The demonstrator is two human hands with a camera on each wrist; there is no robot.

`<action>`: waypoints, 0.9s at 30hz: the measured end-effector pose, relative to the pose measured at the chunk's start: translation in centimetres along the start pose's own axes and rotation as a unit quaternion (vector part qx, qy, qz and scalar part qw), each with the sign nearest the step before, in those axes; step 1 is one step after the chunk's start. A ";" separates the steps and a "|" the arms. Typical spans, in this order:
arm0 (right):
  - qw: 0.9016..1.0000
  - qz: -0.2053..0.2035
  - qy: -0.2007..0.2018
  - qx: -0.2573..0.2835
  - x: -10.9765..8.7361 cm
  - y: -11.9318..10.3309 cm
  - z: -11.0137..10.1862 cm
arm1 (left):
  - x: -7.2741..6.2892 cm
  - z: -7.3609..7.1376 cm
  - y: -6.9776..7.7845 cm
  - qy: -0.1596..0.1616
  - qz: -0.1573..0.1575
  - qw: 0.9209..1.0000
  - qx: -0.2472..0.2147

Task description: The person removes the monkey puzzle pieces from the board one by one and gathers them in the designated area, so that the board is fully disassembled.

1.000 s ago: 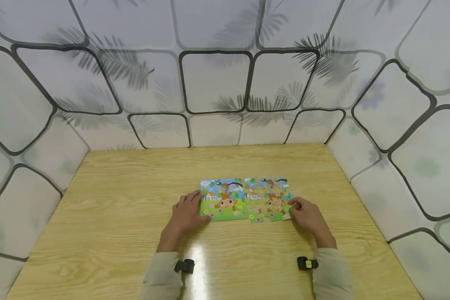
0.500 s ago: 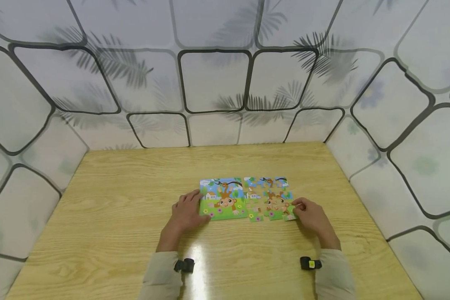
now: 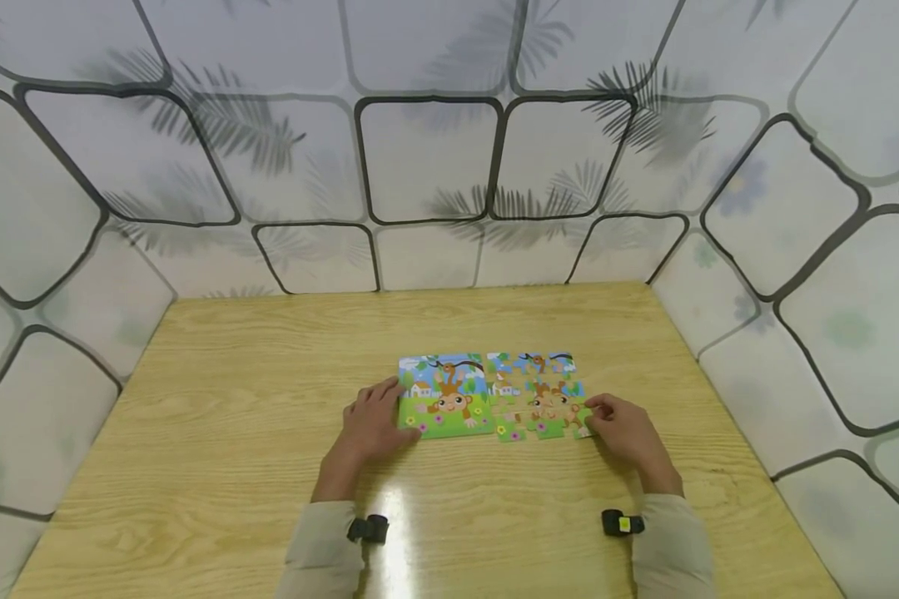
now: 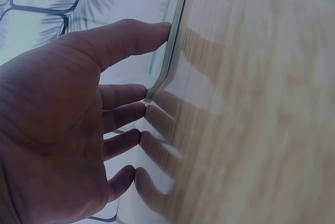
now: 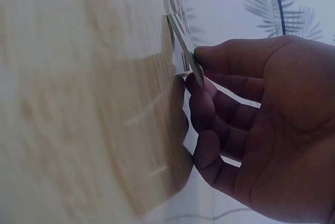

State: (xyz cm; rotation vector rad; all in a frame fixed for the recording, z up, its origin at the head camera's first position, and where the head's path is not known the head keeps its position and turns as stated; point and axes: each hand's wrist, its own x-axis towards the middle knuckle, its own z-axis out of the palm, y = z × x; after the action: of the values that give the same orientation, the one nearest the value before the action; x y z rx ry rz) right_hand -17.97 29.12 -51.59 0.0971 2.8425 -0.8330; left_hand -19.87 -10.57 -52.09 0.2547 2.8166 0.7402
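A flat picture board with a monkey hanging from a branch lies on the table. My left hand rests at its left side, thumb on the lower edge and fingertips down on the tabletop, as the left wrist view shows. Right of the board, jigsaw pieces form the same monkey picture, with gaps between them. At their lower right corner my right hand pinches a puzzle piece between thumb and fingers. The piece stands tilted, one edge raised from the table in the right wrist view; the hand partly hides it in the head view.
The pale wood table reaches back to a patterned fabric wall, with similar panels at left and right. Dark straps with small devices are on both wrists.
My right hand has shifted slightly right with the corner piece, and gaps have widened along the bottom row of the puzzle. The left hand and the board stay in place.
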 end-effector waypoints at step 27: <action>0.999 -0.040 0.030 0.006 0.4 -1.5 0.8 | 0.1 0.2 -0.2 -0.004 0.009 1.000 -0.015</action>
State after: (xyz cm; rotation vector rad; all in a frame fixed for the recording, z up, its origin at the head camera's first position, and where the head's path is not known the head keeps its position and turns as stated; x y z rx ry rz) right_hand -18.41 27.45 -51.57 0.0099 2.9150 -0.8770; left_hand -19.91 -10.65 -52.39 0.2770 2.7971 0.7824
